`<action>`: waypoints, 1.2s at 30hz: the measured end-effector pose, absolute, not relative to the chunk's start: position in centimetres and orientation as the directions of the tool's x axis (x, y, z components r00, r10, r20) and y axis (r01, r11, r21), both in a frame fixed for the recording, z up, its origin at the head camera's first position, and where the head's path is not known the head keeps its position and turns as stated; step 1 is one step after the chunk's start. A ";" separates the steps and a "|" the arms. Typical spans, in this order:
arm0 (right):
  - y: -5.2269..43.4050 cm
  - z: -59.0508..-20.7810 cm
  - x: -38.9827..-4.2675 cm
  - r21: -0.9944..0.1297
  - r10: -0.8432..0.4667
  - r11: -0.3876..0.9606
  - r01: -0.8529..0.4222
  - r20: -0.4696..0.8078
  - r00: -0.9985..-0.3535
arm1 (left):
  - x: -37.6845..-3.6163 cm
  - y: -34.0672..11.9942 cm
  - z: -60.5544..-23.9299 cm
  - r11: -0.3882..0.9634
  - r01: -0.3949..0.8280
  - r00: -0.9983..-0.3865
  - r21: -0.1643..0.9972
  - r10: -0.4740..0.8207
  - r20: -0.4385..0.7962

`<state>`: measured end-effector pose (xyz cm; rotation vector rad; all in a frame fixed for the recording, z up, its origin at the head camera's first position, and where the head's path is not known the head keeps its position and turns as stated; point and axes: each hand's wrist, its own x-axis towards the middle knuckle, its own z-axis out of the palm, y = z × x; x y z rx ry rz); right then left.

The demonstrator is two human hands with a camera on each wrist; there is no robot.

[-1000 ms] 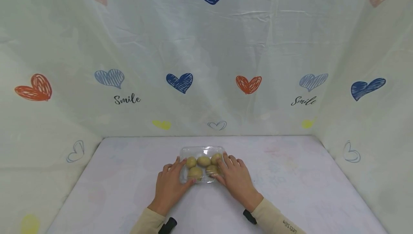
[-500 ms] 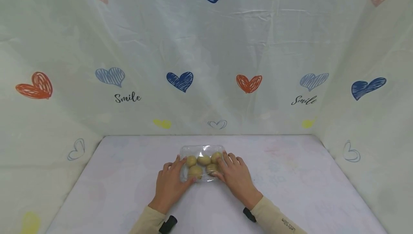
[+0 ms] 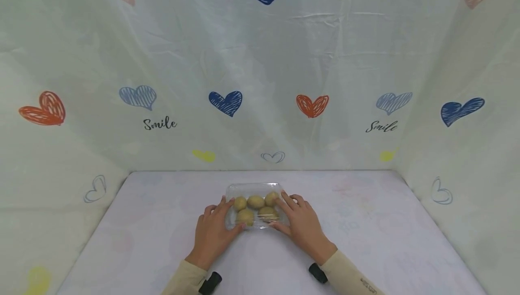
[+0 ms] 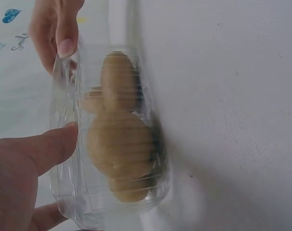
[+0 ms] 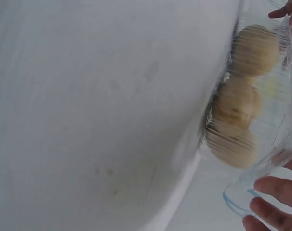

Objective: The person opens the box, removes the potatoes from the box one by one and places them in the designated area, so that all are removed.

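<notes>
Muted light, glints on plastic box (image 3: 252, 189), shadow on table (image 3: 365, 241), hazy wrist views

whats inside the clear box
Five potatoes show in the box. In the head view, left hand and right hand cover parts of its ends, hiding what's beneath.

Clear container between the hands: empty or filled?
Not empty: the clear container holds potatoes; five show through its plastic in the head view.
</notes>
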<state>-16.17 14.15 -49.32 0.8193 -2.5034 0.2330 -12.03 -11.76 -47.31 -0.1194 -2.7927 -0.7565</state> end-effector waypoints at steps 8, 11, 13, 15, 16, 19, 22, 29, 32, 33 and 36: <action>14.6 -49.2 -16.4 -0.079 -0.520 0.774 -0.628 0.487 -0.702 | -12.0 -12.0 -47.7 0.887 0.153 -0.962 0.436 0.032 0.272; 14.7 -49.2 -16.4 -0.095 -0.516 0.776 -0.623 0.471 -0.715 | -11.9 -12.1 -47.8 0.891 0.166 -0.958 0.423 0.044 0.284; 14.7 -49.2 -16.5 -0.103 -0.513 0.778 -0.619 0.464 -0.722 | -11.9 -12.1 -47.8 0.895 0.175 -0.955 0.410 0.053 0.290; 14.7 -49.2 -16.5 -0.108 -0.512 0.780 -0.616 0.456 -0.728 | -11.8 -12.1 -47.8 0.902 0.182 -0.952 0.391 0.063 0.298; 14.7 -49.2 -16.5 -0.110 -0.512 0.780 -0.616 0.452 -0.730 | -11.8 -12.1 -47.8 0.907 0.185 -0.951 0.379 0.067 0.303; 14.6 -49.1 -16.5 -0.113 -0.514 0.781 -0.614 0.442 -0.736 | -11.8 -12.1 -47.7 0.919 0.194 -0.945 0.344 0.080 0.318; 14.6 -49.0 -16.4 -0.123 -0.512 0.781 -0.612 0.436 -0.740 | -11.7 -12.0 -47.6 0.928 0.204 -0.936 0.312 0.092 0.339; 14.6 -49.1 -16.4 -0.120 -0.506 0.779 -0.616 0.459 -0.730 | -11.6 -11.7 -47.8 0.941 0.235 -0.895 0.243 0.112 0.432; 14.6 -49.2 -16.5 -0.114 -0.507 0.777 -0.619 0.469 -0.723 | -11.6 -11.7 -47.7 0.942 0.238 -0.884 0.235 0.110 0.455; 14.6 -49.2 -16.5 -0.116 -0.506 0.776 -0.620 0.472 -0.721 | -11.6 -11.7 -47.7 0.942 0.237 -0.882 0.236 0.106 0.460; 14.6 -49.1 -16.6 -0.115 -0.506 0.773 -0.623 0.480 -0.717 | -11.6 -11.7 -47.7 0.940 0.230 -0.882 0.254 0.090 0.462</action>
